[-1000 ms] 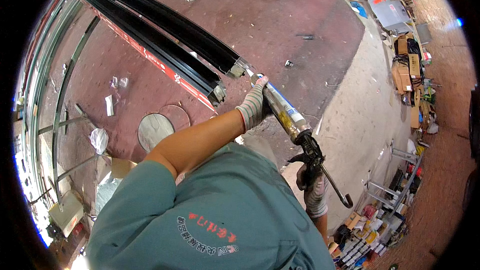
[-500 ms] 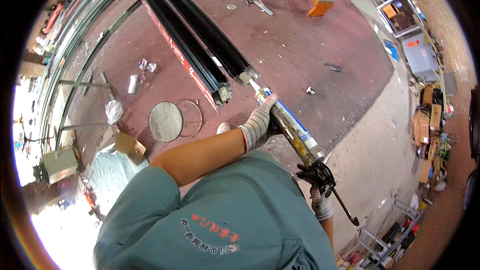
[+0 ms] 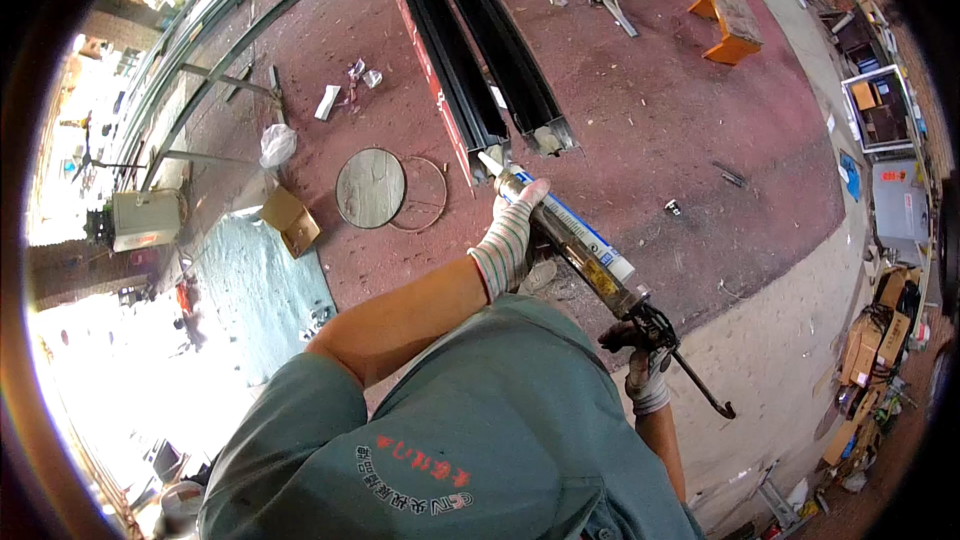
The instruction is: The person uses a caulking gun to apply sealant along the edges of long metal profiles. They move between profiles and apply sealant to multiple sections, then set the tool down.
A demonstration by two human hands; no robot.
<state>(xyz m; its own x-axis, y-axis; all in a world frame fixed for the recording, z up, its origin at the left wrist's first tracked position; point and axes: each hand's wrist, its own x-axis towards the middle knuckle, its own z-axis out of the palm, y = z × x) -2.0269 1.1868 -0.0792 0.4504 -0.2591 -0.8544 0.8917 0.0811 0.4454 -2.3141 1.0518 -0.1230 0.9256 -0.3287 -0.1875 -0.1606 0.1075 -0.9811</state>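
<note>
Slanting across the middle is a caulking gun (image 3: 588, 258) loaded with a white and blue tube. My left hand (image 3: 507, 240), in a striped glove, is wrapped round the front of the gun. At its rear, my right hand (image 3: 645, 368), also gloved, is closed round the handle and trigger, partly hidden by the gun. The tube's pale nozzle (image 3: 489, 162) is at the near end of the left black metal profile (image 3: 468, 90); I cannot tell whether it touches. A second black profile (image 3: 510, 60) lies alongside on the right, its end showing pale pieces.
An orange stool (image 3: 727, 25) stands at the far right. On the left are a round stool (image 3: 371, 187), an open cardboard box (image 3: 290, 222), a plastic bag (image 3: 278, 145) and long metal frames (image 3: 200, 105). Boxes and scrap (image 3: 870, 340) line the right side.
The nozzle has gone from the end of the right black profile to the end of the left one. The whole view has shifted, with the surroundings sliding rightward. Both hands keep their hold.
</note>
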